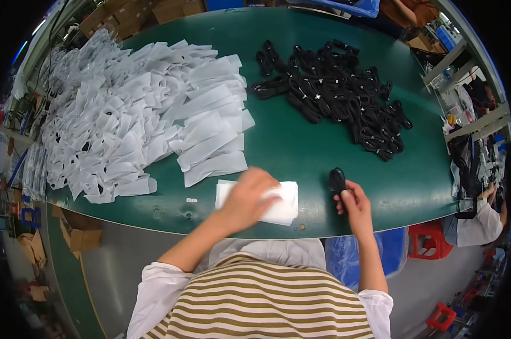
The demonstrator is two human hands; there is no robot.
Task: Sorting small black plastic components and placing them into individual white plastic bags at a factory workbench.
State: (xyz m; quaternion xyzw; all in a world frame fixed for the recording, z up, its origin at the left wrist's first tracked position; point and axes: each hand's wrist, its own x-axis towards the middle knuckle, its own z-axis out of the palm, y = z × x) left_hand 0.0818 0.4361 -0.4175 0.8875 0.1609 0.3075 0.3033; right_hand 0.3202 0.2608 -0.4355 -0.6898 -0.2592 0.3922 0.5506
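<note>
My right hand (354, 204) pinches a coiled black cable (337, 179) near the front edge of the table, and the bundle stands up from the fingers. Over a small stack of flat white pouches (288, 202) is my left hand (251, 195), smeared by motion; whether its fingers grip a pouch I cannot tell. A heap of similar coiled black cables (346, 93) lies farther back on the right. To the left spreads a large pile of white translucent pouches (120, 113), some with dark contents showing through; those along its right side lie overlapped in a row.
The green table (289, 141) curves along its front edge just before my body. Blue plastic-lined bins (366, 254) and a red stool (428, 242) stand below it at the right. Cardboard boxes (128, 25) are behind the far left edge. Other people are at work at the far side and right.
</note>
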